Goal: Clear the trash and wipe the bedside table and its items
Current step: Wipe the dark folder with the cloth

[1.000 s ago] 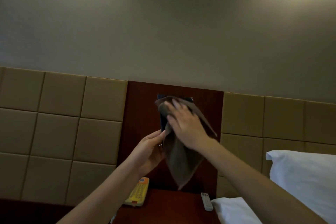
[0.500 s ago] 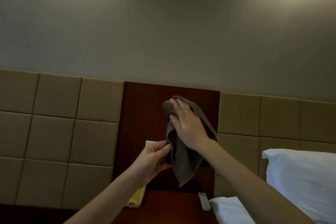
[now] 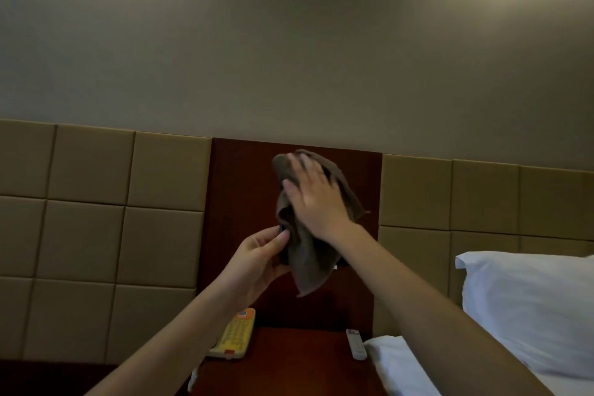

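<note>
My right hand (image 3: 313, 199) presses a brown cloth (image 3: 305, 262) flat against a dark flat item (image 3: 283, 255) held upright in front of the wooden back panel. The cloth covers almost all of that item; only a dark sliver shows at its lower left edge. My left hand (image 3: 257, 262) pinches that lower left edge between thumb and fingers. Below, the dark red bedside table (image 3: 299, 363) carries a yellow phone (image 3: 234, 336) at its back left and a white remote (image 3: 356, 344) at its back right.
A wooden panel (image 3: 238, 202) rises behind the table, with padded beige wall squares (image 3: 96, 202) on both sides. A white pillow (image 3: 533, 309) and white bedding (image 3: 398, 366) lie at the right, close to the remote.
My right hand and the cloth have slid over the held item, which showed a dark top edge a second ago and is now nearly all covered. My left hand has shifted its grip slightly.
</note>
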The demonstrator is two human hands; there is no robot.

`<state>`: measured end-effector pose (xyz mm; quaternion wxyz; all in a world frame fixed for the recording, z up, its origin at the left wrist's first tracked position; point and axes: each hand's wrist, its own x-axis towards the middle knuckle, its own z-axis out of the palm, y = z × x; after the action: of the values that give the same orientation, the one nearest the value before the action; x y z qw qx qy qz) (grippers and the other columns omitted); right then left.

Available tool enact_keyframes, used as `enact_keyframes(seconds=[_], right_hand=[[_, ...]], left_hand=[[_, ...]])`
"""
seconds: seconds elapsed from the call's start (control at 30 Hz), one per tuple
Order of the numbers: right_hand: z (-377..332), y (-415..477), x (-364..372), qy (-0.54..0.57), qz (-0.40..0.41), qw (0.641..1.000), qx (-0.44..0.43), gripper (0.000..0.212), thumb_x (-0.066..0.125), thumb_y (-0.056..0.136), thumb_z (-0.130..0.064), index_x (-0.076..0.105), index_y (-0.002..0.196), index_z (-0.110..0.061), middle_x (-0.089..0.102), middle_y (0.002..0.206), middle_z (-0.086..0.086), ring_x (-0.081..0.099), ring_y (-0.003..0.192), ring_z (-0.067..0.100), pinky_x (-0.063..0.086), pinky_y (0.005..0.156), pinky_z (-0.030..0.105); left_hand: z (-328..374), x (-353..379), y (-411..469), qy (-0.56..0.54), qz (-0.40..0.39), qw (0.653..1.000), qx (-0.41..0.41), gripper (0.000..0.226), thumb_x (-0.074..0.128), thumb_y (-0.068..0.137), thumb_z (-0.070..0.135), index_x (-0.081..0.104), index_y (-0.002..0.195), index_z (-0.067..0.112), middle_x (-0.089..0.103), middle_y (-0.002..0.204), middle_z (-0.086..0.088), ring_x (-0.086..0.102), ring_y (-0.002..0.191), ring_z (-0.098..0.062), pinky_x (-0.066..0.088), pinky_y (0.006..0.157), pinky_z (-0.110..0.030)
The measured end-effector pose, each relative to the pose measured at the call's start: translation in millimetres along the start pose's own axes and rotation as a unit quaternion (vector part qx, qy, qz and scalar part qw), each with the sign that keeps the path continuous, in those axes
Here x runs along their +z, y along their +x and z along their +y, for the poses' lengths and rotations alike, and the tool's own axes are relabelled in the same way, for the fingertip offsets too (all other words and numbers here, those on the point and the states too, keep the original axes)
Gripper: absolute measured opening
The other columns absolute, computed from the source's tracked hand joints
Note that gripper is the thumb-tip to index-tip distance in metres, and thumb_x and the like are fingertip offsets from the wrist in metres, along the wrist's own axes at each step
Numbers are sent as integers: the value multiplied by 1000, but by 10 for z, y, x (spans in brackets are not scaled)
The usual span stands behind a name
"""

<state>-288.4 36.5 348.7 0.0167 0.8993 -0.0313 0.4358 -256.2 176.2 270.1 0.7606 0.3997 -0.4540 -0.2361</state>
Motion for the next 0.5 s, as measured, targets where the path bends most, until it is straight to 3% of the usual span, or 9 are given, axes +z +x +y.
enact_keyframes(seconds=[0.1,0.17,0.23,0.3,0.4,0.5], right_hand=[[-182,-24,105,47,12,992,-116,52,22,100,-46,19,151,-35,6,162,-1,0,148,16,-1,116,35],[-98,50,81,154,31,984,-81,54,23,96,-45,29,148,-32,14,161,2,4,148,20,-2,116,32],[121,120,-19,187,63,980,-7,55,22,95,-47,30,148,-31,15,160,3,6,148,22,3,118,36],[302,128,-129,233,68,969,52,50,25,102,-44,24,151,-30,13,160,1,10,147,18,11,117,33],[329,18,-128,357,84,926,95,55,30,104,-36,8,154,-26,27,154,2,31,135,10,24,106,24],[180,-235,87,404,91,904,103,63,32,101,-42,-4,152,-31,30,154,2,37,136,16,31,113,34]], left_hand=[[51,-56,-12,-16,17,1000,20,28,48,89,11,63,111,1,69,107,-16,69,96,-23,57,70,-28],[100,-53,-21,-5,10,1000,27,32,50,86,15,62,112,1,70,106,-15,69,95,-22,57,70,-27],[119,-30,-23,9,3,999,35,33,50,88,17,62,113,1,70,106,-15,69,95,-21,56,69,-25],[126,-7,-18,12,-1,999,43,32,49,90,17,62,115,3,70,108,-15,69,96,-22,56,70,-24],[139,3,-2,14,-6,999,52,34,48,90,18,61,119,3,68,113,-16,67,100,-24,56,74,-26],[231,-47,32,4,21,997,76,38,47,91,19,57,124,4,66,117,-16,65,106,-26,57,79,-29]])
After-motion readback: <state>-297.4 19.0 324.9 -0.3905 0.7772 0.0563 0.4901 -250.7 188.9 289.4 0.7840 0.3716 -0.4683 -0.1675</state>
